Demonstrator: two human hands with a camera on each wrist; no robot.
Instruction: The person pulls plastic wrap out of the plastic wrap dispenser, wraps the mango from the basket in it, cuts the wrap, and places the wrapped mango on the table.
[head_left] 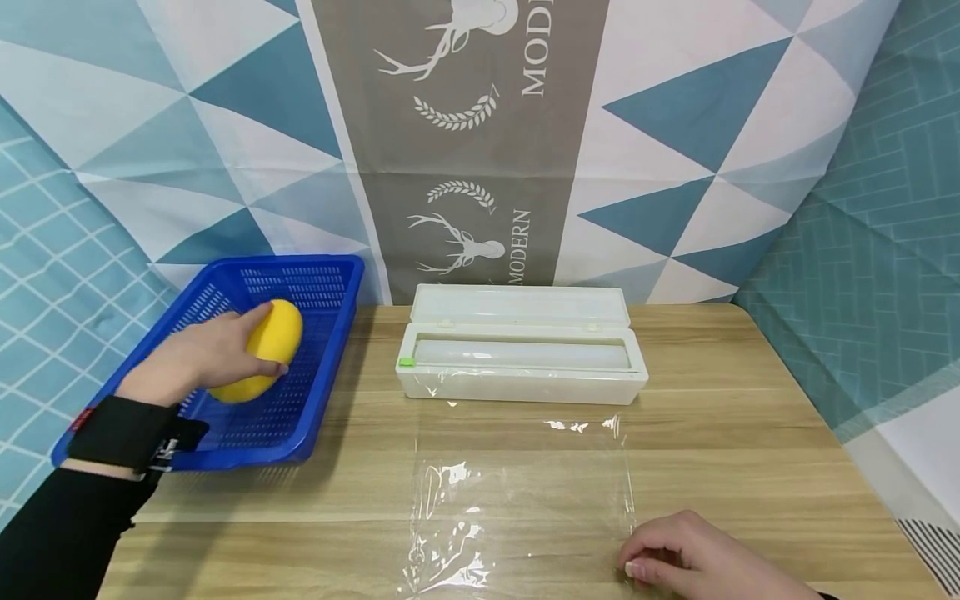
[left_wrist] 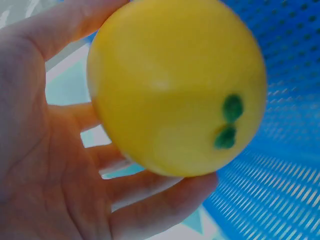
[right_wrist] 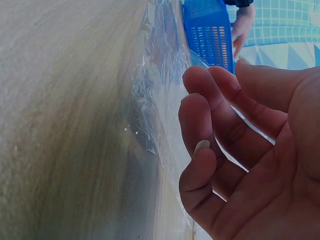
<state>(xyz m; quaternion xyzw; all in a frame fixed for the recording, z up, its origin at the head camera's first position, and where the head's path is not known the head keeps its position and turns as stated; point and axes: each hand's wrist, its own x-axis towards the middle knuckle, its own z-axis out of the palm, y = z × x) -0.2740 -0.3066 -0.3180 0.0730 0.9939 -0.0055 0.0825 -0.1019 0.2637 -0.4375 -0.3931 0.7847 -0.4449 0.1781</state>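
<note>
My left hand (head_left: 213,354) grips a smooth yellow fruit (head_left: 279,337) inside the blue plastic basket (head_left: 300,452). In the left wrist view the fingers curl round the fruit (left_wrist: 175,85), which is rounded and bears two small dark green marks; its exact kind is unclear. A sheet of clear plastic wrap (head_left: 525,492) lies on the table, drawn out from a white wrap dispenser box (head_left: 525,387) whose lid stands up. By the sheet's right edge is my right hand (head_left: 693,554). Its fingers are loosely bent and hold nothing in the right wrist view.
A roll (head_left: 517,353) lies inside the dispenser, which has a small green tab (head_left: 407,362) at its left end. The wooden table (head_left: 720,417) meets a patterned cloth backdrop (head_left: 675,167) behind. The basket's tall sides surround my left hand.
</note>
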